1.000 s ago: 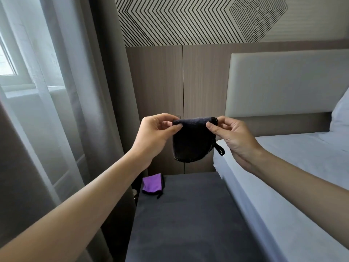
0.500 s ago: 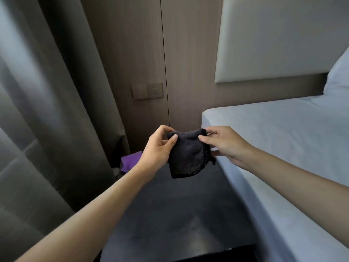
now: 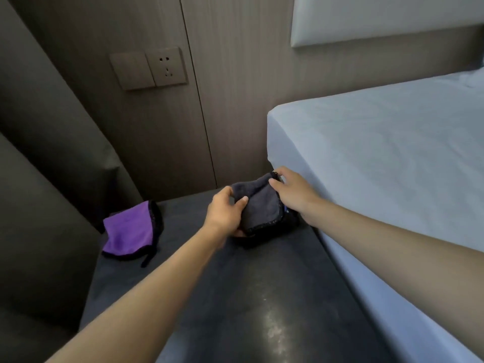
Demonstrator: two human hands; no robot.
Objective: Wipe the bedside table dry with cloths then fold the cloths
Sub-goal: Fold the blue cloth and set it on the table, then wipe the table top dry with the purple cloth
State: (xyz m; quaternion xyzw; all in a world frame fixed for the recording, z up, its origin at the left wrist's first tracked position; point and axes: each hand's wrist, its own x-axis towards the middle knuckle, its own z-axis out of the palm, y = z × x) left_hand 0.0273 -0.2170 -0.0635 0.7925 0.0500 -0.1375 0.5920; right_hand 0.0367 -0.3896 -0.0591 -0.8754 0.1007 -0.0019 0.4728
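Bed (image 3: 379,166) fills the right side, its pale sheet smooth and its near corner standing just beside the table. Behind it a padded headboard (image 3: 379,17) sits against the wood-look wall (image 3: 235,100). On the left a grey curtain (image 3: 39,153) hangs down past the table's left edge.

The table (image 3: 235,297) has a dark top with a dull patch of glare toward the near end, and it runs between curtain and bed. 2 bare forearms reach over it from the bottom of the view.

At the far left corner of the table lies the purple cloth (image 3: 128,229), loosely doubled over, with a black trim and a black loop trailing toward the viewer. Nothing touches it.

The dark cloth (image 3: 262,205) is at the far right of the table, close to the bed corner, folded into a small pad with its stitched hem facing forward. It seems to rest on the tabletop, though the shadow under it makes that hard to confirm.

The left hand (image 3: 225,210) grips the pad's left side, thumb on top and fingers curled beneath. The right hand (image 3: 293,189) holds its right side, fingers bent over the far corner.

A switch and socket plate (image 3: 149,69) is set in the wall above the purple cloth.
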